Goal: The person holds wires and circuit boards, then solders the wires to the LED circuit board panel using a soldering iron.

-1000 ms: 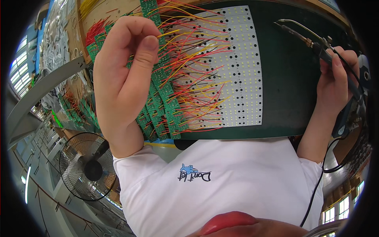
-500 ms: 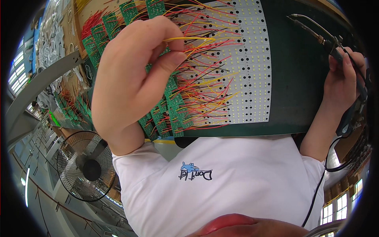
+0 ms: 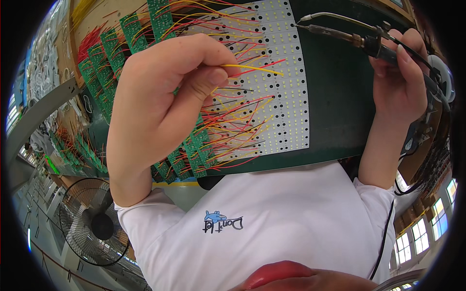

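Note:
Over the white LED boards (image 3: 293, 111), my left hand (image 3: 165, 97) is closed in a pinch on a yellow wire (image 3: 257, 69). A red wire (image 3: 272, 64) sticks out beside it; whether the fingers hold that one too is unclear. My right hand (image 3: 403, 87) grips a soldering iron (image 3: 335, 34) with a thin metal tube (image 3: 340, 17) running along it. The iron's tip points left, near the right edge of the LED boards. Green circuit boards (image 3: 133, 31) with red, yellow and black wires lie in rows under and around my left hand, which hides some of them.
A dark green work surface (image 3: 335, 92) lies under the boards. Red wires (image 3: 92, 43) are heaped at the far left, near a curved grey arm (image 3: 46, 114). More wired boards (image 3: 63, 145) lie at left, above a black fan (image 3: 97, 223). A cable hangs from the iron.
The soldering iron has come left toward the LED boards in my right hand. My left hand still pinches the yellow wire, now stretched further right. The whole view has shifted slightly.

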`<state>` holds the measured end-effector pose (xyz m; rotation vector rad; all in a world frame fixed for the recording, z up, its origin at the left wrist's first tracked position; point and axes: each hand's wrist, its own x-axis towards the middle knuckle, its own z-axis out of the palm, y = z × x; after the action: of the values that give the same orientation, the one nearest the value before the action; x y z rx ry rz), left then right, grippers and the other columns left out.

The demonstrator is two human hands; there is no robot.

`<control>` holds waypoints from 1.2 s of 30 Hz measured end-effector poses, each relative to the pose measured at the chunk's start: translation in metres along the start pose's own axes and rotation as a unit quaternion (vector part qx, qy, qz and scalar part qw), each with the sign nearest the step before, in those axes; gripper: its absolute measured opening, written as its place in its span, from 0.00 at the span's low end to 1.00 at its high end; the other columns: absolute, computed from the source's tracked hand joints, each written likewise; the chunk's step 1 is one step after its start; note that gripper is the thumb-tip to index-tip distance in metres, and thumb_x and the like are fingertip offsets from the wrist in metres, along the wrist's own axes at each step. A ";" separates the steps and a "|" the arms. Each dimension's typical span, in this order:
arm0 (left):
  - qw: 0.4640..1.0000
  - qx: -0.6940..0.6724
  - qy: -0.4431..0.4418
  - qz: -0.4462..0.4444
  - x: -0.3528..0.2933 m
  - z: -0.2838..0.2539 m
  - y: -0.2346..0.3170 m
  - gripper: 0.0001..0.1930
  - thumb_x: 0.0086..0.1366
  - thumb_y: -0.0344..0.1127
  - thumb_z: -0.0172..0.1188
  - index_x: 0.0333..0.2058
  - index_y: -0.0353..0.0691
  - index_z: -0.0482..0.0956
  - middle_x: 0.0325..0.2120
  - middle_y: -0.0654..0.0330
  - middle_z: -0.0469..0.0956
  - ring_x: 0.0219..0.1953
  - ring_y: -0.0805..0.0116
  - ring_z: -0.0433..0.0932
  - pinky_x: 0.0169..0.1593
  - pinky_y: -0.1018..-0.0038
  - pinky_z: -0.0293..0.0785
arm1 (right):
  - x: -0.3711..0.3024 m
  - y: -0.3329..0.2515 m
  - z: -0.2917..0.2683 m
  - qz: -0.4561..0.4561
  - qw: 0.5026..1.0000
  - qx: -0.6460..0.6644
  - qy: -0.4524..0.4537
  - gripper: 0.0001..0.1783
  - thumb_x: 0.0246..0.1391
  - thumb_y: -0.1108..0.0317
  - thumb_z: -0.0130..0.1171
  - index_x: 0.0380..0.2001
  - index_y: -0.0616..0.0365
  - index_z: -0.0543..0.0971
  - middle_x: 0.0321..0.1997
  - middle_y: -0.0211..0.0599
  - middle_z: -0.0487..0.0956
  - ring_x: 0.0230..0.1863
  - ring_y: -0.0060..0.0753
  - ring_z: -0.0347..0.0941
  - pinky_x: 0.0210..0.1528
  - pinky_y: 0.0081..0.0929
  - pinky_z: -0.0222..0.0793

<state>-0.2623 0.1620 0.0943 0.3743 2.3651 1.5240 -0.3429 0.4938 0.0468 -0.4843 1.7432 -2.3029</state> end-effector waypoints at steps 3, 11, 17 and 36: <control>0.982 0.183 0.031 0.026 0.004 0.014 0.007 0.04 0.65 0.20 0.58 0.37 0.32 0.80 0.27 0.58 0.76 0.26 0.72 0.75 0.29 0.77 0.69 | -0.005 0.011 0.007 0.014 0.997 -0.035 0.072 0.03 0.58 0.73 0.50 0.32 0.61 0.68 0.30 0.37 0.71 0.29 0.23 0.62 0.31 0.20 0.57; 0.969 0.241 0.038 -0.025 0.016 0.033 0.002 0.07 0.59 0.21 0.65 0.37 0.35 0.83 0.23 0.58 0.77 0.21 0.71 0.73 0.25 0.77 0.66 | -0.007 0.019 0.012 0.028 1.000 -0.006 -0.001 0.10 0.54 0.72 0.54 0.28 0.54 0.62 0.26 0.36 0.69 0.25 0.21 0.58 0.28 0.19 0.56; 0.957 0.277 0.087 -0.016 0.018 0.038 -0.009 0.06 0.58 0.22 0.68 0.35 0.36 0.85 0.26 0.60 0.81 0.19 0.77 0.71 0.23 0.81 0.65 | -0.007 0.021 0.005 -0.028 0.989 -0.123 -0.072 0.13 0.53 0.70 0.59 0.30 0.52 0.62 0.27 0.35 0.70 0.25 0.20 0.60 0.25 0.19 0.58; 0.958 0.268 0.097 -0.037 0.017 0.043 -0.019 0.06 0.60 0.19 0.67 0.35 0.33 0.83 0.26 0.61 0.81 0.23 0.80 0.73 0.24 0.84 0.65 | -0.003 0.021 -0.007 0.014 0.970 -0.154 -0.185 0.18 0.55 0.63 0.64 0.32 0.48 0.62 0.30 0.34 0.72 0.27 0.26 0.65 0.30 0.26 0.61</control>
<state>-0.2626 0.1966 0.0586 0.2539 2.8948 0.8980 -0.3431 0.4949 0.0242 -0.8735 1.8965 -1.7783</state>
